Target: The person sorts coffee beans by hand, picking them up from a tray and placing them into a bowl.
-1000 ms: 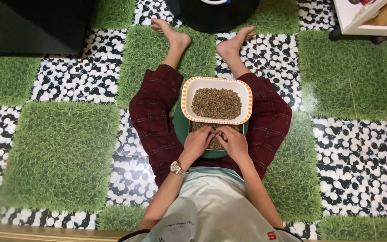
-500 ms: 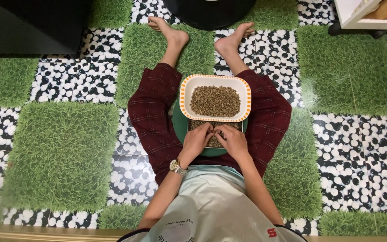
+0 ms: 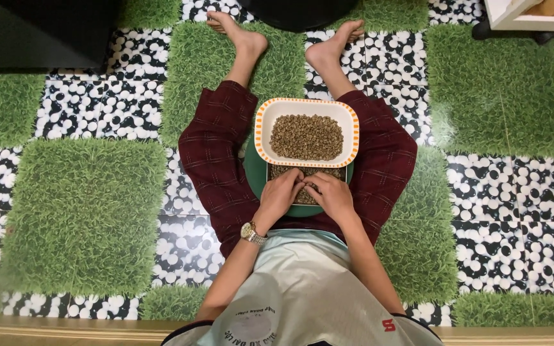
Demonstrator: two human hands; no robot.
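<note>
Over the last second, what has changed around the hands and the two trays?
Little. The whole scene has slid slightly up the picture, so the camera tipped. Both hands, left and right, stay fingers-down in the lower tray of beans, shifting only slightly. The orange-rimmed tray stays heaped, above them.

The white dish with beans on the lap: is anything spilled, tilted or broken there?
Nothing stands out. The white dish sits level across the green tray, its beans heaped inside the orange rim. Left hand and right hand rest in the smaller tray below. No beans show on the floor.
</note>
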